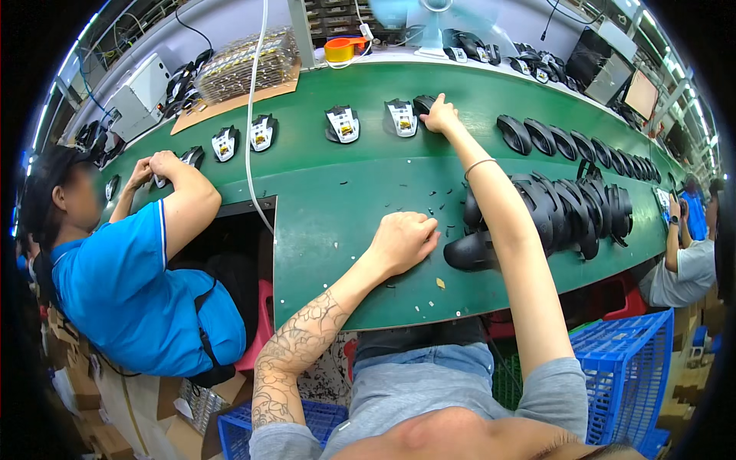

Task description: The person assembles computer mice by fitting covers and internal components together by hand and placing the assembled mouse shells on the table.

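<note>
My right hand (440,116) reaches to the far side of the bench, its fingers on a black computer mouse shell (423,104). Just left of that shell lies a mouse base (401,118) with a pale, open inside, and another mouse base (342,124) sits further left. My left hand (405,243) rests curled on the near bench top; whatever its fingers hold, if anything, is hidden. Beside it, partly behind my right forearm, is a pile of stacked black mouse shells (571,205). A single black shell (469,251) lies at the pile's near left end.
A row of black shells (563,142) runs along the green bench (322,253) to the right. Small scraps lie near my left hand. A white cable (254,115) hangs at left. A co-worker in blue (146,284) sits left; a blue crate (625,368) stands by my right side.
</note>
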Available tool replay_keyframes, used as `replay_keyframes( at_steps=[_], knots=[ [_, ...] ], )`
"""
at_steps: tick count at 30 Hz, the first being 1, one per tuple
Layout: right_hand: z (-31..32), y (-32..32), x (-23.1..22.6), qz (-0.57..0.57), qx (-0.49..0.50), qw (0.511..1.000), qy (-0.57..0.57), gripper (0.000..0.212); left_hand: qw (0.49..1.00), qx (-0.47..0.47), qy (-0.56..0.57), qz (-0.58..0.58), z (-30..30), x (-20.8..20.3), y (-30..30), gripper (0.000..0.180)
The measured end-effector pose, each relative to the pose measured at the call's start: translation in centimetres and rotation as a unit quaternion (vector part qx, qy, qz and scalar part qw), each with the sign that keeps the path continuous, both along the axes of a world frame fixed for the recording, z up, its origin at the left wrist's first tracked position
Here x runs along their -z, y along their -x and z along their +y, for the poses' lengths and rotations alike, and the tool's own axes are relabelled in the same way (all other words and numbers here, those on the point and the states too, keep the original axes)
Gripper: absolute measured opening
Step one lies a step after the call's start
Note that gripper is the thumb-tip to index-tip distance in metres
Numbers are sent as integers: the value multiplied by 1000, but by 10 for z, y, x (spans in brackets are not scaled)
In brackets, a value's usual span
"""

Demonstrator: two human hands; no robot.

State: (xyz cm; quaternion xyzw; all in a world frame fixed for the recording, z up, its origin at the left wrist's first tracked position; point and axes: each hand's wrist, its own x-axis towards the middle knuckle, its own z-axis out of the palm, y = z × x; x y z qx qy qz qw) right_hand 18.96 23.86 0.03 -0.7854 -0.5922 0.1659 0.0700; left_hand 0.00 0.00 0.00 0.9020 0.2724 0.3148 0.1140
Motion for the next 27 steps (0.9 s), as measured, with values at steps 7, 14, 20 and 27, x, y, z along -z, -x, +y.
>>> replay_keyframes(
  at_steps=[7,14,20,27],
  knots=[
    [-12,26,-4,57,74,993,-66,79,1000,6,-8,-4,0,-4,-6,17],
    [-30,84,-20,60,-28,993,-99,71,998,-35,-2,-51,5,-8,2,15],
    [-34,62,-30,70,-26,983,-167,70,972,-86,133,-173,-2,-19,-8,14],
    [-125,61,-76,200,-318,886,-273,73,732,-72,337,-588,22,-1,5,52]
  ],
)
